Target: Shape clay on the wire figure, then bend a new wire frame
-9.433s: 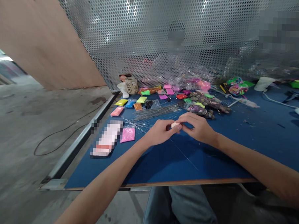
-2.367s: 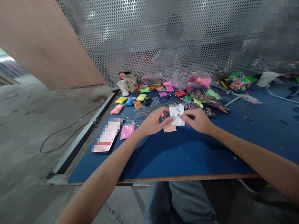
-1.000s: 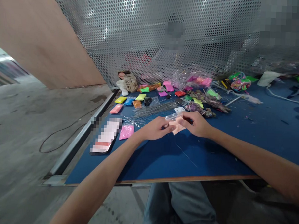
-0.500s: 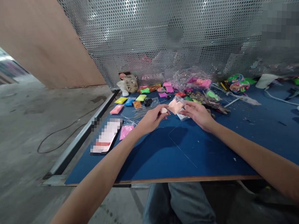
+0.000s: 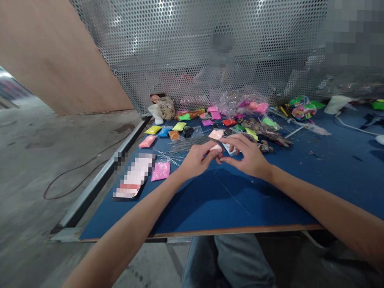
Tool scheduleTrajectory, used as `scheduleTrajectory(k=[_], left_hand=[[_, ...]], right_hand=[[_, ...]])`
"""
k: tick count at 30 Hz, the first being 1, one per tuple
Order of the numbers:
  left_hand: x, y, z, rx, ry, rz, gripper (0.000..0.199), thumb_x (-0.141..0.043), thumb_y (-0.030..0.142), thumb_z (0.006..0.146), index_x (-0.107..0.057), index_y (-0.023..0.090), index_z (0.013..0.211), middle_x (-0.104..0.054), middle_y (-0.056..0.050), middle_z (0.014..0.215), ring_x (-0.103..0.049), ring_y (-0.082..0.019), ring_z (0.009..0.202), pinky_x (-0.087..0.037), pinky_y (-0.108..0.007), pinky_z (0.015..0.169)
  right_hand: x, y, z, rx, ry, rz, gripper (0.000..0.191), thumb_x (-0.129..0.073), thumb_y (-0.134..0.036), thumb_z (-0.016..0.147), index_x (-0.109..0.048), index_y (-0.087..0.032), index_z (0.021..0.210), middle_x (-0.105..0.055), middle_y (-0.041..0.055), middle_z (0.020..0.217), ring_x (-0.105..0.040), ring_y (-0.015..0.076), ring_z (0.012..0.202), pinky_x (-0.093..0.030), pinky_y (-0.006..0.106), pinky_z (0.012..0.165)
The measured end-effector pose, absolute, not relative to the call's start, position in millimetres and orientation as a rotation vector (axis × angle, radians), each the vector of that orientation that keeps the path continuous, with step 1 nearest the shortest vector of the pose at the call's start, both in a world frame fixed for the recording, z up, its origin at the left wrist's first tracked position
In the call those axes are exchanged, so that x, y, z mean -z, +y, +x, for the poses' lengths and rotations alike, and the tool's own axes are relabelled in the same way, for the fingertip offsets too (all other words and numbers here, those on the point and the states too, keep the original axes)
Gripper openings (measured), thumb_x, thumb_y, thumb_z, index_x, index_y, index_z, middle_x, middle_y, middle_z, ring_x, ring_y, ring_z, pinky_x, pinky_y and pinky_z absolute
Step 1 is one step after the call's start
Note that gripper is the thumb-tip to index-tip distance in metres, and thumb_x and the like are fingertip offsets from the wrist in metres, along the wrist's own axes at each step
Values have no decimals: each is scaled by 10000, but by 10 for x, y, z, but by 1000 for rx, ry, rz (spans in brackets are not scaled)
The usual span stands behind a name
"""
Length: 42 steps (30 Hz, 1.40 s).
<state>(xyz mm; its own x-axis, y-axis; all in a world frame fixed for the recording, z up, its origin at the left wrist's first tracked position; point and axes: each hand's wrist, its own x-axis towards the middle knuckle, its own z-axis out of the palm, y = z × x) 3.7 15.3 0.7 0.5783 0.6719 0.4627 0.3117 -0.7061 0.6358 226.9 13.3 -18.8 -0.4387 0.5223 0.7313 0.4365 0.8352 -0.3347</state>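
Both the left hand (image 5: pixel 196 161) and right hand (image 5: pixel 247 157) pinch their fingers closed on a small pale clay lump (image 5: pixel 216 148) above the blue surface (image 5: pixel 272 194).

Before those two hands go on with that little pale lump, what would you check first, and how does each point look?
1. Small pale clay lump pinched between both hands: ok.
2. Left hand grip on it: ok.
3. Right hand fingertips meeting it: ok.
4. Peach clay sachet within reach behind the hands: ok.
5. Bundle of thin metal wires clear of the fingers: cannot tell.
6. Blue tabletop bare below the hands: ok.
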Motion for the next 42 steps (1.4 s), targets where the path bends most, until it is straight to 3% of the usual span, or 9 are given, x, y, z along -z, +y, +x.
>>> scheduleTrajectory(k=[4,6,15,21,26,32,38,42], left_hand=[[45,133,112,-1039,776,2127,330,-444,412,1052,-644,154,1108,-751,-53,951,-713,-148,817,-551,-258,788],[81,120,161,-1062,756,2017,390,-408,450,1057,-630,142,1148,-733,-79,1036,-696,-151,839,-562,-273,808],[127,-35,338,-1028,711,1738,494,-435,546,1023,-592,163,1293,-671,-110,1247,-671,-199,980,-589,-319,861],[72,-7,235,-928,649,1744,474,-429,515,1032,-692,129,1108,-737,-99,1011,-680,-211,926,-552,-335,885],[103,39,162,-921,764,1947,475,-458,508,1025,-721,124,931,-722,-55,854,-659,-167,832,-512,-279,822],[125,46,125,-939,781,1960,414,-594,513,957,-769,139,998,-738,-45,874,-660,-167,814,-515,-261,742],[-21,4,99,-861,741,2141,381,-512,442,1019,-766,159,1026,-764,-53,965,-667,-165,855,-491,-256,791],[-49,32,98,-852,786,2291,378,-480,416,1035,-739,158,940,-755,-39,930,-668,-151,826,-468,-242,788]], right_hand=[[176,141,2246,18,-2127,-673,559,-702,-428,914,-542,-298,1434,-643,76,1330,-646,257,1165,-568,415,975],[174,150,2235,54,-2114,-689,609,-697,-441,917,-505,-286,1474,-633,79,1373,-629,262,1222,-536,427,1035],[164,130,2235,208,-2056,-652,429,-636,-349,969,-590,-255,1386,-707,68,1279,-678,241,1103,-501,415,934],[108,89,2256,152,-2068,-645,292,-574,-310,997,-651,-255,1274,-739,54,1195,-666,235,1065,-458,423,927],[89,74,2265,-28,-2081,-633,226,-585,-342,991,-677,-259,1180,-746,47,1133,-638,245,1089,-445,437,979],[106,95,2313,-84,-2124,-563,226,-585,-357,994,-685,-295,1186,-748,27,1134,-617,248,1130,-455,459,1017],[124,109,2362,47,-2111,-491,186,-640,-265,964,-713,-286,1134,-772,13,1094,-682,211,1029,-498,417,947],[160,138,2353,120,-2099,-515,155,-631,-241,963,-731,-268,1078,-785,11,1051,-711,191,944,-507,386,899]])
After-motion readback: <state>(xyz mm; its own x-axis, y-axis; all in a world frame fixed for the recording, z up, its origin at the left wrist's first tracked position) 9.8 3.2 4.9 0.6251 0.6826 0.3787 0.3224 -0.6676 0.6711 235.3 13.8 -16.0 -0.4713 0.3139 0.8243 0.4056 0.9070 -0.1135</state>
